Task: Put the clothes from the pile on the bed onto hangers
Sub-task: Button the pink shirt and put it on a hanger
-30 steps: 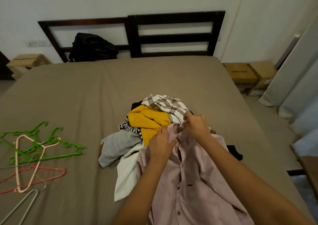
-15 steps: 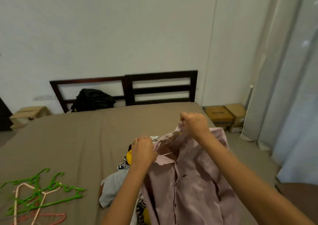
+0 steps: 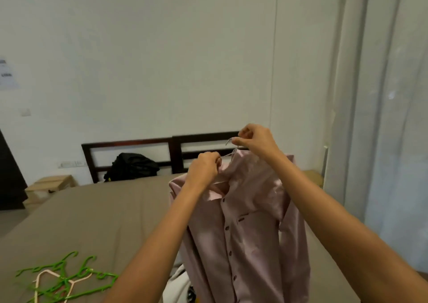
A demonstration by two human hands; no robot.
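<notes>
Two hands hold a shirt (image 3: 243, 228) upright in the air above the bed (image 3: 92, 210), its front toward the camera. The right hand (image 3: 254, 140), the higher of the two, pinches the hook of a thin hanger (image 3: 228, 141) between thumb and curled fingers. One arm of the hanger slopes down to the left from the hook and runs into the neck of the shirt. The left hand (image 3: 205, 169), just below and to the left, grips the collar in a closed fist at the left side of the neck opening. The shirt is pink, with a row of dark buttons down the middle and a chest pocket. Its collar lies open at the top, its sleeves hang at both sides, and its lower part runs out of the bottom edge of the view. How far the hanger sits inside the shoulders cannot be told, since cloth covers it. At the bottom edge, between the left forearm and the shirt, a white cloth (image 3: 178, 282) lies on the bed. Several green hangers (image 3: 76, 277) lie tangled with a pale hanger (image 3: 44, 276) on the bed at lower left, well apart from the shirt. At the far end of the bed stands a dark headboard (image 3: 139, 143), with a black bag (image 3: 130, 167) against it. A box (image 3: 51, 183) stands left of the bed by the wall (image 3: 162, 59). A curtain (image 3: 393, 117) hangs at the right.
</notes>
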